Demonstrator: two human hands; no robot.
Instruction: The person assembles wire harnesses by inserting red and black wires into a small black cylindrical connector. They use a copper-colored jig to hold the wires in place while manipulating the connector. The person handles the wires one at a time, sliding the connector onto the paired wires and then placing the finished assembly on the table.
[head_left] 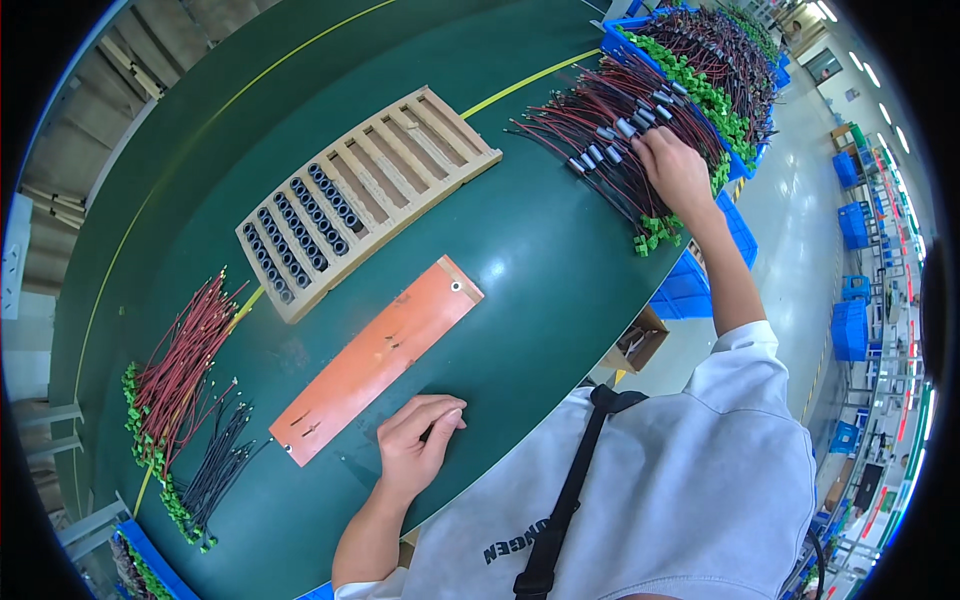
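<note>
My right hand (676, 172) reaches to the far right, its fingers closed at a pile of dark red and black wires (560, 125) with green connectors (655, 234). Grey cylinders (595, 156) sit on these wires, and the fingertips are pinched at one wire among them; the exact grip is partly hidden. My left hand (418, 445) rests on the green table (540, 350), loosely curled with nothing visible in it. Beside it lies a long orange plate (380, 355) with a round hole near each end.
Beyond the plate stands a slotted wooden rack (425, 190), its left slots holding rows of black ring-ended cylinders (290, 235). At left lie red wires (190, 345) and black wires (220, 460) with green connectors. A blue bin (625, 45) heaped with wires stands far right.
</note>
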